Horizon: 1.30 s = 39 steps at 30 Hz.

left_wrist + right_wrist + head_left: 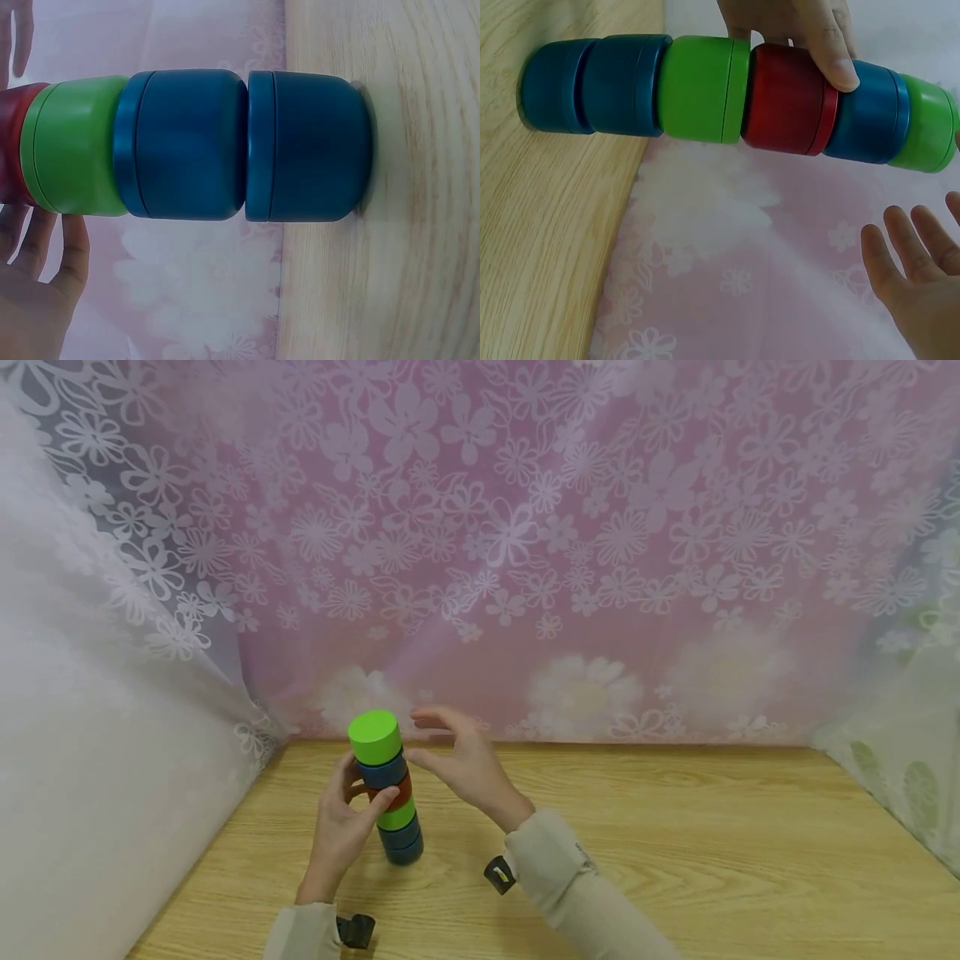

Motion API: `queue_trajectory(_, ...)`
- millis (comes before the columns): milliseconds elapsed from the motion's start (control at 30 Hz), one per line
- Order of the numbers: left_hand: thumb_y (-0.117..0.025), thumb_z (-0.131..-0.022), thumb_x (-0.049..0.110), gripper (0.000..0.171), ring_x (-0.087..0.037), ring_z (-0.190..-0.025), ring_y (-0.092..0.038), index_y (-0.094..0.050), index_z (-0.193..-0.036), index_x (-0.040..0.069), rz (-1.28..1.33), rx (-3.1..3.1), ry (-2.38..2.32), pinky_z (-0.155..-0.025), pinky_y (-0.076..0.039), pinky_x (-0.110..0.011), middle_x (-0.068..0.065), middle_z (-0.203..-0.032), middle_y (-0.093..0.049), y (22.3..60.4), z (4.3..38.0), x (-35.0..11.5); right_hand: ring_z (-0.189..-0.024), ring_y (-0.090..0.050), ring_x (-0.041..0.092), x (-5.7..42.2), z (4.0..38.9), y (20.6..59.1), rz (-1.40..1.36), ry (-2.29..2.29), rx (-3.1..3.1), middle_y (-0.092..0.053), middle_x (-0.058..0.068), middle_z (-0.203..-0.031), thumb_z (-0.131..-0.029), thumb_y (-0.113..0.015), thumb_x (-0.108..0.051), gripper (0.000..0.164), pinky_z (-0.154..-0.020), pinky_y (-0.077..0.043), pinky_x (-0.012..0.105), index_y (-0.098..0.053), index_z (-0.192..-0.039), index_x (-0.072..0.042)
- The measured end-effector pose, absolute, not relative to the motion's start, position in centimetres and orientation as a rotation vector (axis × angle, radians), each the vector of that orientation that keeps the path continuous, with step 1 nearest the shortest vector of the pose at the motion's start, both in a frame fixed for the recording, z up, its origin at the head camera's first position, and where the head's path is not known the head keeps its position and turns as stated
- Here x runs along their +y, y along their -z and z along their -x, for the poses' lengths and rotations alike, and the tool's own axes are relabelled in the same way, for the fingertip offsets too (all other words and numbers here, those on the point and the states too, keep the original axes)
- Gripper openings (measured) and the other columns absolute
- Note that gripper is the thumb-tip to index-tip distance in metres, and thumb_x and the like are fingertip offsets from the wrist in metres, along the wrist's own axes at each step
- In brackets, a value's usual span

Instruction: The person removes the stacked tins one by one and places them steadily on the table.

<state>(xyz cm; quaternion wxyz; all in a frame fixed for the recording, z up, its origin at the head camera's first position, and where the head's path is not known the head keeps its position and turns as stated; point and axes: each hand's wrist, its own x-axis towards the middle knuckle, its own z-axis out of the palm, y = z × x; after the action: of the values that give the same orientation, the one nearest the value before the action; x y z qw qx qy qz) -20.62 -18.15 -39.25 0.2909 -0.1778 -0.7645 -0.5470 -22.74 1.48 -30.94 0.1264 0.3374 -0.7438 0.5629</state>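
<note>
Round lidded tins stand piled in one tall column on the wooden table. From the top down come a green tin (pixel 375 739), a blue tin (pixel 384 772), a red tin (pixel 787 97), another green tin (pixel 701 88) and two blue tins (pixel 191 146). The column looks slightly tilted in the head view. My left hand (pixel 341 828) grips it around the red tin, thumb across the near side. Just right of the top, my right hand (pixel 471 768) is held with spread fingers, apart from the tins and holding nothing.
The wooden tabletop (pixel 675 843) extends to the right of the column. A pink flowered curtain (pixel 525 568) hangs along the table's back edge, and a white sheet (pixel 112 735) hangs at the left. Black wrist-worn devices (pixel 499 874) sit by both sleeves.
</note>
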Motion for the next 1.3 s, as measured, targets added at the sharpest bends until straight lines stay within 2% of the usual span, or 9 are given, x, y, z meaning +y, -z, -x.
queue_trajectory(167, -0.076, -0.087, -0.007, 0.068, -0.002, -0.109, -0.058, -0.046, -0.147, 0.001, 0.475, -2.044, 1.451, -0.088, -0.05, -0.019, -0.018, -0.127, -0.063, 39.4, 20.7, -18.1, -0.126, -0.058, 0.028, 0.8, 22.8, 30.8, -1.029, -1.659, -2.127, -0.06, 0.015, -0.136, -0.091, -0.076, -0.003, 0.047, -0.103, -0.049, 0.039, -0.06, -0.134, 0.0)
queue_trajectory(333, -0.076, -0.087, -0.007, 0.068, -0.002, -0.109, -0.058, -0.045, -0.147, 0.001, 0.468, -2.048, 1.46, -0.088, -0.05, -0.019, -0.018, -0.127, -0.062, 39.5, 20.7, -18.2, -0.125, -0.058, 0.029, 0.4, 23.0, 30.7, -1.058, -1.676, -2.096, -0.059, 0.017, -0.137, -0.089, -0.077, 0.0, 0.049, -0.101, -0.051, 0.035, -0.059, -0.134, 0.002)
queue_trajectory(667, -0.076, -0.087, -0.009, 0.068, -0.002, -0.109, -0.058, -0.045, -0.147, 0.0, 0.476, -2.041, 1.459, -0.087, -0.049, -0.017, -0.018, -0.127, -0.062, 39.5, 20.8, -18.3, -0.119, -0.062, 0.038, -0.7, 23.2, 29.7, -1.094, -1.797, -2.063, -0.053, 0.019, -0.141, -0.087, -0.077, 0.004, 0.053, -0.098, -0.053, 0.046, -0.057, -0.136, 0.005)
queue_trajectory(800, -0.075, -0.087, -0.008, 0.068, -0.003, -0.11, -0.057, -0.044, -0.148, 0.001, 0.493, -2.034, 1.466, -0.087, -0.049, -0.018, -0.018, -0.128, -0.061, 39.4, 20.7, -18.2, -0.121, -0.061, 0.036, -1.1, 23.3, 29.7, -1.091, -1.796, -2.072, -0.053, 0.018, -0.142, -0.086, -0.078, 0.004, 0.054, -0.098, -0.052, 0.046, -0.057, -0.136, 0.005)
queue_trajectory(967, -0.075, -0.088, -0.007, 0.07, -0.002, -0.111, -0.056, -0.043, -0.149, 0.001, 0.492, -2.046, 1.462, -0.088, -0.049, -0.018, -0.017, -0.129, -0.061, 39.4, 20.5, -18.2, -0.126, -0.057, 0.032, -1.3, 23.4, 29.9, -1.123, -1.752, -2.08, -0.055, 0.016, -0.141, -0.085, -0.079, 0.004, 0.058, -0.101, -0.051, 0.039, -0.056, -0.139, 0.002)
queue_trajectory(1067, -0.075, -0.088, -0.006, 0.07, -0.002, -0.112, -0.056, -0.042, -0.149, 0.001, 0.478, -2.058, 1.462, -0.089, -0.049, -0.018, -0.015, -0.13, -0.06, 39.4, 20.5, -18.2, -0.129, -0.055, 0.031, -1.4, 23.5, 30.0, -1.151, -1.738, -2.087, -0.054, 0.016, -0.143, -0.086, -0.079, 0.003, 0.053, -0.102, -0.05, 0.035, -0.06, -0.135, 0.002)
queue_trajectory(1300, -0.075, -0.088, -0.006, 0.071, -0.003, -0.113, -0.056, -0.042, -0.15, 0.002, 0.483, -2.054, 1.461, -0.089, -0.049, -0.019, -0.014, -0.131, -0.06, 39.7, 20.7, -18.3, -0.128, -0.055, 0.03, -1.7, 23.6, 30.1, -1.15, -1.698, -2.098, -0.056, 0.014, -0.14, -0.085, -0.081, 0.002, 0.033, -0.1, -0.051, 0.034, -0.07, -0.116, 0.003)
